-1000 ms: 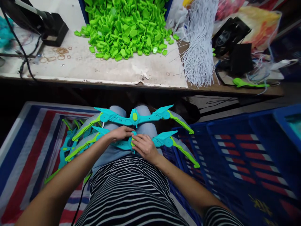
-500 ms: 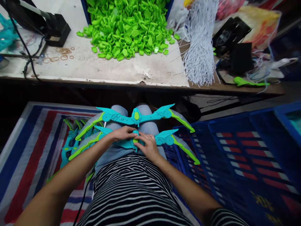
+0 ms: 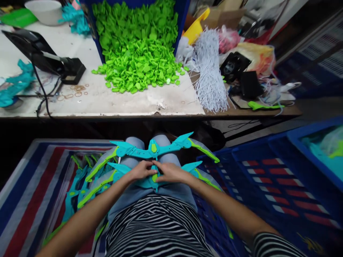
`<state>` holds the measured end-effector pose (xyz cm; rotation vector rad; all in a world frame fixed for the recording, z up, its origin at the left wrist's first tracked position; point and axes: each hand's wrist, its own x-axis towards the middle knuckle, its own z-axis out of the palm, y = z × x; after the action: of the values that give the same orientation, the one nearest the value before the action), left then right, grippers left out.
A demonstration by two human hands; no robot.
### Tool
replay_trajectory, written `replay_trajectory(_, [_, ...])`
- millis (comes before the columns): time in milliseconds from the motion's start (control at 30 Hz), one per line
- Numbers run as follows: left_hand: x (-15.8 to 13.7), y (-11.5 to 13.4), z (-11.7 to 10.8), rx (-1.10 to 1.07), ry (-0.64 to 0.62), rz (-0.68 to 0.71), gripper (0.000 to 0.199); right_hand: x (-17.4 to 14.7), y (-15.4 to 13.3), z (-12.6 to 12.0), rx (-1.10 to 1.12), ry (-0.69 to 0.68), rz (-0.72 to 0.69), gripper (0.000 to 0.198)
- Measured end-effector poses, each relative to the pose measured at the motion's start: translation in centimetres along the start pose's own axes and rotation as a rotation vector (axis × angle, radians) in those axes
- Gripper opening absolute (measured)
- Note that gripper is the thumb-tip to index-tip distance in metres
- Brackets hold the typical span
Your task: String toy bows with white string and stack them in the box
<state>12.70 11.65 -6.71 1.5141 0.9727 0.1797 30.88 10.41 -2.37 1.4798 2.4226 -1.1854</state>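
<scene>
L hand (image 3: 142, 170): thumb now at green insert (image 3: 154, 177)
R hand (image 3: 173, 172): swung flatter, at near bow (image 3: 146, 183) ctr
Fingers (image 3: 161, 166): grip unclear; prob pressing

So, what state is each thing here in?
Left hand: touching the nearer toy bow
Right hand: touching it too
Nearer toy bow: partly hidden by the hands
Farther toy bow: lying across the legs, green centrepiece uncovered
Blue bin: open
Green pieces: loose, spilling from it
White cords: bundled, ends splayed

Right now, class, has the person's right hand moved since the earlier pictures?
Yes: judged against the table's front edge, the right hand has shifted slightly closer to it.
</scene>
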Motion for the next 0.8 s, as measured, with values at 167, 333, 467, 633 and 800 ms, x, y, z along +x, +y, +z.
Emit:
replay_trajectory(167, [-1.2, -0.3, 2.5, 0.201, 0.309, 0.104, 0.042, 6.3, 2.0, -12.2, 0.09, 0.582, 0.021, 0.029])
replay_trajectory(333, [-3.9, -2.1, 7.4, 0.681, 0.522, 0.296, 0.057, 14.9, 3.8, -22.7, -0.084, 0.952, 0.264, 0.028])
replay_trajectory(467, [-3.3, -3.5, 9.1, 0.904, 0.443, 0.211, 0.097, 19.9, 4.5, -26.3, -0.187, 1.008, 0.315, 0.043])
replay_trajectory(633, [-1.0, -4.2, 9.4, 0.956, 0.35, 0.108, 0.063, 22.6, 4.9, -28.4, -0.256, 0.914, 0.177, 0.037])
replay_trajectory(800, [0.5, -3.3, 8.6, 0.758, 0.328, -0.046, 0.057, 22.4, 6.8, -28.5, -0.291, 0.935, 0.048, 0.036])
